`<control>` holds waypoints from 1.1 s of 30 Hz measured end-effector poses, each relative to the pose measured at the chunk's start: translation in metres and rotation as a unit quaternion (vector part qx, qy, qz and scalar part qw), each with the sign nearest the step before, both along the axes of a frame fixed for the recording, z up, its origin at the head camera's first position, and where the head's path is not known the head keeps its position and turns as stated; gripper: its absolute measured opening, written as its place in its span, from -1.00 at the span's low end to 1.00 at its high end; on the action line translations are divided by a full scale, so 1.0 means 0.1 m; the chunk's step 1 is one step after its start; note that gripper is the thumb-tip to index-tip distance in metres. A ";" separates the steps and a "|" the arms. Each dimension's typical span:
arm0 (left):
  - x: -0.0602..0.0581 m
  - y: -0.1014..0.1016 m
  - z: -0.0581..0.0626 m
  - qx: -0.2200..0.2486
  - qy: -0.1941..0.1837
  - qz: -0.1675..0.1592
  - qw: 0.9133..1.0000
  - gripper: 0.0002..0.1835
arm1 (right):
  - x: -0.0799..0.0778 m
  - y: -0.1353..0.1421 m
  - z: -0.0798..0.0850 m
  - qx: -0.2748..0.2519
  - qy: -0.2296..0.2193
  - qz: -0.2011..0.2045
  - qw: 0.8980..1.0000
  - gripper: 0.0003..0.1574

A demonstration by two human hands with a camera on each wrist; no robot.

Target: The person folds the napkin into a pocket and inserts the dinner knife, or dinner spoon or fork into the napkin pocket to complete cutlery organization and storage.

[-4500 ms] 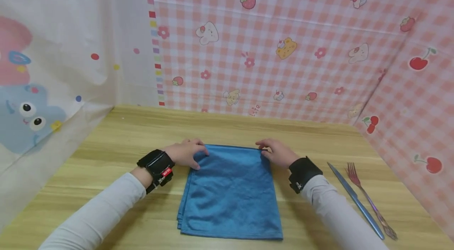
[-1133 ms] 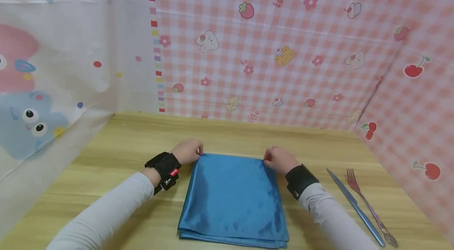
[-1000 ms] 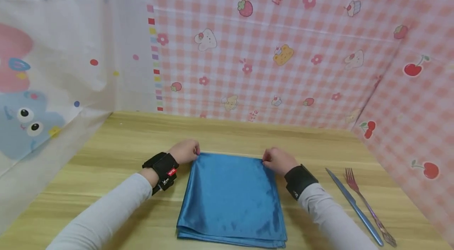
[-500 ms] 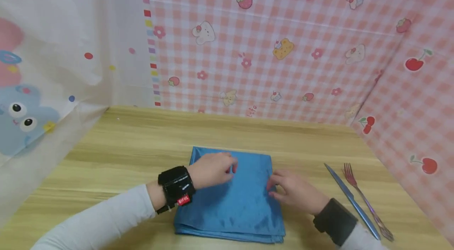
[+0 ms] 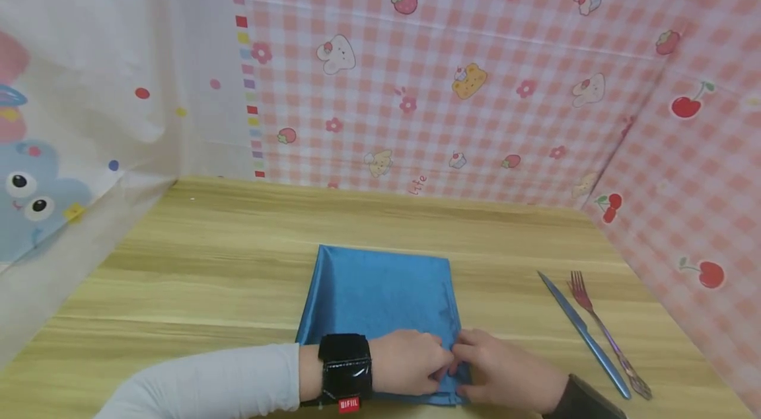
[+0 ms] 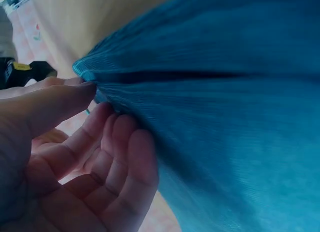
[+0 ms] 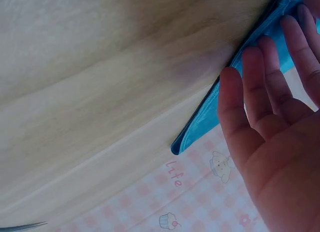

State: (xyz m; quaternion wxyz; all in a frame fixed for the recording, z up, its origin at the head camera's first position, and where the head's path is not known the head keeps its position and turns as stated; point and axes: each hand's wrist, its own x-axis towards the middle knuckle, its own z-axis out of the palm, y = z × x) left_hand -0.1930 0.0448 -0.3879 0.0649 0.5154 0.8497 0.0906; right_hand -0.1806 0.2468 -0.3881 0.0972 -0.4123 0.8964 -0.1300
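A folded blue satiny cloth napkin (image 5: pixel 386 287) lies on the wooden table. My left hand (image 5: pixel 410 363) reaches across its near part to the near right corner. In the left wrist view, the thumb (image 6: pixel 65 104) and a finger of that hand pinch the napkin's edge, where its layers (image 6: pixel 210 106) part slightly. My right hand (image 5: pixel 511 369) is beside the same corner, with slightly bent fingers touching the right edge. In the right wrist view, the fingers (image 7: pixel 255 86) lie loosely along the napkin's edge (image 7: pixel 200 117). The left hand and forearm hide the near left part.
A table knife (image 5: pixel 585 333) and a fork (image 5: pixel 612 340) lie side by side to the right of the napkin. Behind the table (image 5: pixel 226 240) hangs a pink checked sheet (image 5: pixel 440 135). A white patterned sheet (image 5: pixel 89 88) borders the left side.
Both hands have let go of the napkin's far corners and come down to its near right corner. The left hand has crossed over the cloth and now pinches its edge there.
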 end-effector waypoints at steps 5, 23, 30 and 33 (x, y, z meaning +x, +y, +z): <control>0.01 0.03 -0.02 -0.005 -0.008 0.007 1.000 -0.84 | 0.00 0.02 -0.01 -0.008 -0.023 -0.011 1.000 -0.59; 0.10 0.07 -0.04 -0.013 0.086 0.022 0.996 -0.87 | -0.02 -0.03 -0.05 -0.051 0.031 -0.004 0.998 -0.91; 0.04 0.01 0.06 0.029 0.108 0.066 0.992 -0.85 | -0.03 0.01 -0.02 -0.117 0.081 -0.007 0.990 -0.73; 0.01 -0.04 0.13 0.045 0.124 0.076 0.988 -0.80 | -0.04 0.01 0.00 -0.134 0.123 -0.015 0.983 -0.73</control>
